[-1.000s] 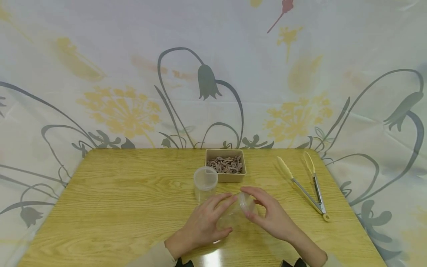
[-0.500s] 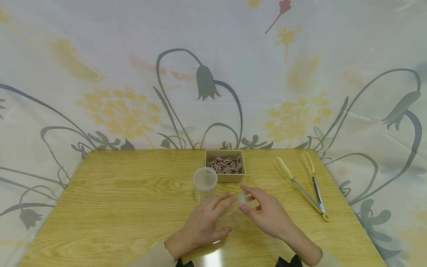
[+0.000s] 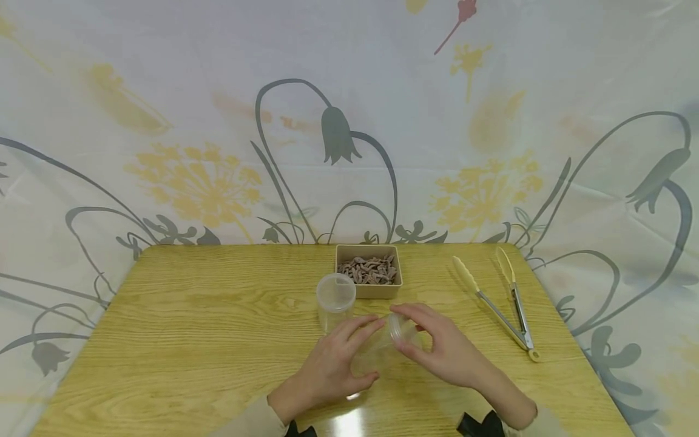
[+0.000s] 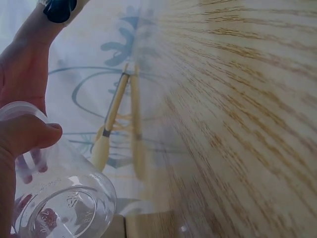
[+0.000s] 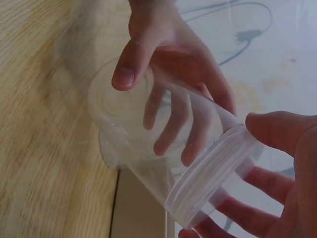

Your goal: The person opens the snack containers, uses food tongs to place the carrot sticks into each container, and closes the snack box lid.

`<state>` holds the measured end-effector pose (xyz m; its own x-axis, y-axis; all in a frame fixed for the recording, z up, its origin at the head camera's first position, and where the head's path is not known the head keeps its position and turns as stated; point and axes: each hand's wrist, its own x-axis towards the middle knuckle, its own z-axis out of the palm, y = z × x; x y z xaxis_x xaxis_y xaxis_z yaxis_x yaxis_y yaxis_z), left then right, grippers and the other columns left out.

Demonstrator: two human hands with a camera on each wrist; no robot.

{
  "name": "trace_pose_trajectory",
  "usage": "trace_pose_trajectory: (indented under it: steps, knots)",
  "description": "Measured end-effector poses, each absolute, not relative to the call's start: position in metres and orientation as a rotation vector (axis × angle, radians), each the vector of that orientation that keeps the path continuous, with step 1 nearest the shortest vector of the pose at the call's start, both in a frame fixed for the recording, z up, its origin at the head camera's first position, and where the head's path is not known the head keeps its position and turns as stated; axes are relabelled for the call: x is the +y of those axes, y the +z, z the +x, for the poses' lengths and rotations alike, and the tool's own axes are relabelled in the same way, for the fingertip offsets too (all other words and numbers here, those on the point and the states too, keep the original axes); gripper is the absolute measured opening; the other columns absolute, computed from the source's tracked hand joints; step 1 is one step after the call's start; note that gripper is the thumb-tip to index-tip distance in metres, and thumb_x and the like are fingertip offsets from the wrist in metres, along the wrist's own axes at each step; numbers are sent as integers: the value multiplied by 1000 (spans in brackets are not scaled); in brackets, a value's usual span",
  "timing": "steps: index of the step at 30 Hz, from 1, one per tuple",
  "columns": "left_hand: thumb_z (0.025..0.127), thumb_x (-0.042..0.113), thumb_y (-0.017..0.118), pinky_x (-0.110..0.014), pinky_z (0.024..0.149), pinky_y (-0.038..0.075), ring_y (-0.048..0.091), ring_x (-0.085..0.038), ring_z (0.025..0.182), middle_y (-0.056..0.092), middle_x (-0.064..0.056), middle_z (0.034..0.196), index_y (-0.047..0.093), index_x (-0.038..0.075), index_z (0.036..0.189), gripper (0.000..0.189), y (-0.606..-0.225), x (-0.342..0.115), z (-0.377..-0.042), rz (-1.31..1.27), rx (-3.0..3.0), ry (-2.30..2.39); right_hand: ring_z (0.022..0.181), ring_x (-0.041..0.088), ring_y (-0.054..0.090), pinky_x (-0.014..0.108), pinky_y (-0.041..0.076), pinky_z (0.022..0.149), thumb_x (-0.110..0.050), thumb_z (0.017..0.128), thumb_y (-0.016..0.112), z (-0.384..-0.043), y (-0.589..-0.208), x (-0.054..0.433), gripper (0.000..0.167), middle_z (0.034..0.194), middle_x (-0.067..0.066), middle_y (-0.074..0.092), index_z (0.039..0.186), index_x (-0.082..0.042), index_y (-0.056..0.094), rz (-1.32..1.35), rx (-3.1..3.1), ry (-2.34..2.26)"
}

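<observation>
Tilted on its side above the table is a clear plastic jar [image 3: 372, 357], its closed base plain in the left wrist view. My left hand [image 3: 334, 366] grips the jar's body, thumb on one side and fingers on the other. At the opposite end, a translucent ridged screw lid [image 5: 213, 173] sits on the jar's mouth. My right hand [image 3: 445, 351] holds this lid around its rim between thumb and fingers. Nothing shows inside the jar through its wall. Just behind the left hand, a second clear jar [image 3: 334, 315] stands upright with a lid on top.
At the back of the wooden table [image 3: 207, 315] is a beige rectangular box [image 3: 380, 292] filled with greyish-brown dried strips [image 3: 368, 271]. Spread tongs [image 3: 508, 321] with cream tips lie on the right. A floral-patterned cloth [image 3: 218, 121] hangs behind the table.
My right fingers and thumb shifted around the lid's rim, the thumb coming forward and then back, with a small wrist turn. The left hand and jar stayed nearly in place.
</observation>
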<state>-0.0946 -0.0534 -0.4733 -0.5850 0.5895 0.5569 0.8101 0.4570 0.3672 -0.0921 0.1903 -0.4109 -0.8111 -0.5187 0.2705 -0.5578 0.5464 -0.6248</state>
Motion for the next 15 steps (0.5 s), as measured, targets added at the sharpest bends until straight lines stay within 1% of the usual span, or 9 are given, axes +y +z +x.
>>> trace_pose_trajectory:
  steps: [4,7,8,11,15]
  knots:
    - [69,31,90,-36,97,49,53,-22,124,49,-6,143,38,14,152,99,-474,-55,-95,-1194,-2353,-894,121,20,57,45,54,88,-21,92,74,-95,-411,195,52,139,-2,56,140,-21,55,1082,-2652,1137]
    - [70,33,89,-36,100,47,52,-21,126,49,-5,144,37,14,152,99,-473,-55,-96,-1210,-2369,-933,126,22,54,46,51,94,-17,89,76,-97,-411,199,55,141,-2,54,140,-21,56,1146,-2626,1178]
    - [70,33,89,-36,102,46,52,-21,126,48,-4,144,37,15,153,100,-473,-55,-96,-1217,-2384,-964,127,22,53,46,50,96,-16,89,76,-98,-411,200,55,142,0,54,139,-20,56,1171,-2616,1187]
    - [71,32,90,-36,103,45,53,-20,126,48,-2,146,35,16,153,100,-472,-56,-97,-1243,-2430,-1102,130,24,51,44,47,100,-8,84,79,-100,-411,203,59,143,6,53,138,-18,57,1235,-2588,1250]
    - [72,25,90,-36,100,47,56,-20,120,49,-2,144,33,19,154,100,-470,-57,-97,-1279,-2467,-1348,131,26,49,38,47,100,2,78,78,-102,-410,206,65,144,11,52,138,-15,58,1330,-2536,1336]
